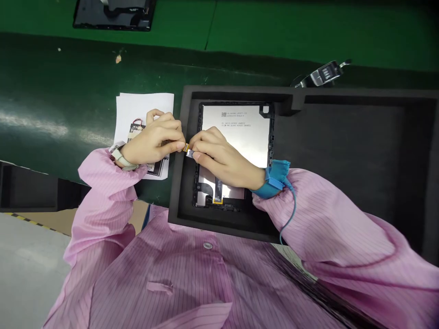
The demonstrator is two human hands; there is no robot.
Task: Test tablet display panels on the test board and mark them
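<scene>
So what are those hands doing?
A person in pink sleeves is pinching a small yellow-and-silver piece between both hands: the left hand at one end, the right hand at the other. Below the right hand, a silver-backed panel lies in a black tray. White paper lies under the left hand.

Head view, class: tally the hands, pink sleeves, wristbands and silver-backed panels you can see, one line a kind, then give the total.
Hands: 2, left hand and right hand
Pink sleeves: 2, left sleeve and right sleeve
Wristbands: 2, pale wristband and blue wristband
Silver-backed panels: 1, silver-backed panel
Total: 7
</scene>
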